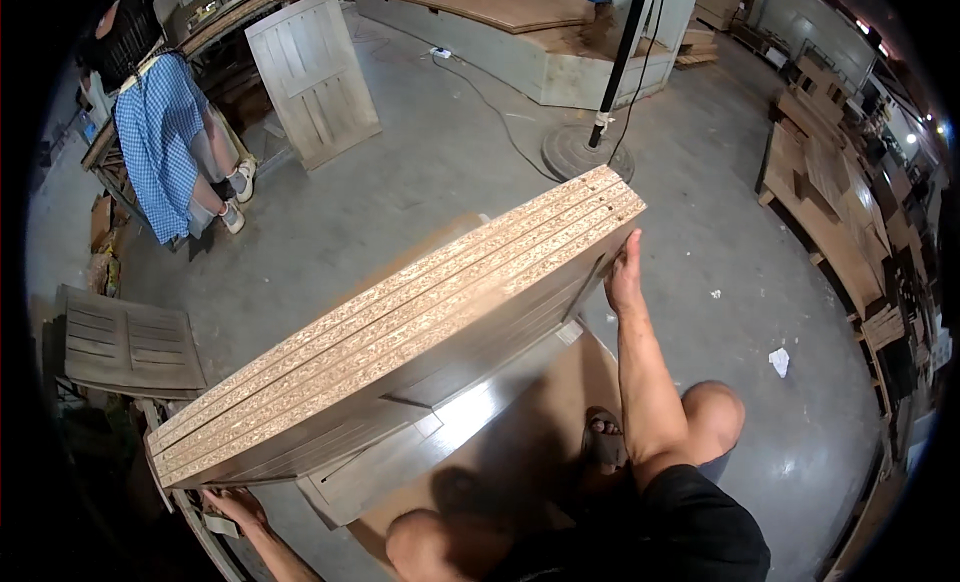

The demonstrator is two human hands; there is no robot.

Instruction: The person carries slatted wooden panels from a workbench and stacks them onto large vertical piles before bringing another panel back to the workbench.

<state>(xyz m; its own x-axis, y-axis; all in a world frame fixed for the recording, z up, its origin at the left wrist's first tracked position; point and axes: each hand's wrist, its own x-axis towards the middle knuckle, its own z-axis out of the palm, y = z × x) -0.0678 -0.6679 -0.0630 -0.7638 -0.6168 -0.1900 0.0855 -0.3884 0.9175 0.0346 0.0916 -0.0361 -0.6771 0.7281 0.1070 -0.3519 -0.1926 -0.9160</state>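
Note:
A stack of several chipboard panels (430,322) stands on edge in front of me, slanting from lower left to upper right. Its raw speckled edges face up, and the face towards me is brown with a moulded pattern. My right hand (626,274) presses against the far right end, its fingers running up along the corner. At the near left end, my left hand (236,506) grips the stack's lower corner, the fingers partly hidden by it. Beneath the stack and by my feet lies a brown sheet (540,452) with a grey-brown panel (400,460) on it.
To the left, a panelled door (130,344) rests on a support. Farther back, another door (315,80) leans near a person in a blue checked apron (165,132). A pole on a round base (575,150) stands ahead, trailing a cable. Stacked boards (825,197) line the right side.

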